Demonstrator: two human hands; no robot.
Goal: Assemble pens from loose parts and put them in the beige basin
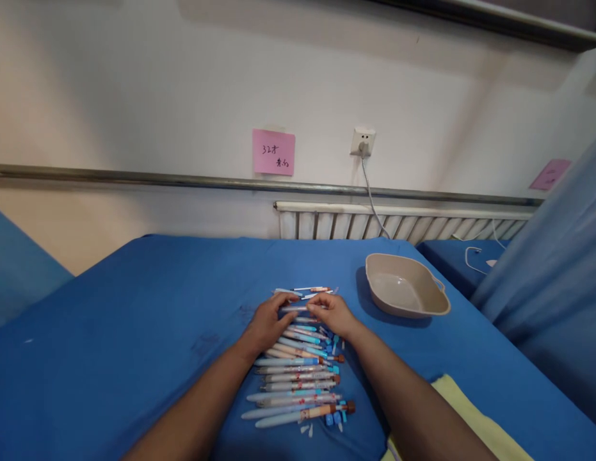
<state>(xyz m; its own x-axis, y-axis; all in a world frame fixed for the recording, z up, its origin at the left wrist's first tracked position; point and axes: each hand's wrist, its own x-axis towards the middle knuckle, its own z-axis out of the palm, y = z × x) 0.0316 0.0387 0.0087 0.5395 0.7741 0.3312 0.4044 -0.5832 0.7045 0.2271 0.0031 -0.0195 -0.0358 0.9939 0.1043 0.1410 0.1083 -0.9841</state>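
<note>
A slim pale pen (295, 309) lies level between my two hands at the far end of a column of pens. My left hand (267, 322) has its thumb and fingers around the pen's left end. At the other end, my right hand (335, 314) pinches it between thumb and fingertips. Nearer to me, several pens (298, 378) in white, grey, light blue and peach lie side by side, roughly crosswise. Small blue pieces (329, 419) and white tips (307, 429) are scattered by them. Beyond my hands are thin refills or pen parts (321, 289).
A beige plastic basin (406, 285) stands right of my hands on the blue-covered bed (134, 307). A yellow cloth (470, 416) lies under my right forearm. Behind are a radiator (326, 224), a plugged-in cable (367, 179) and a metal rail (182, 180). A blue curtain (557, 275) hangs at right.
</note>
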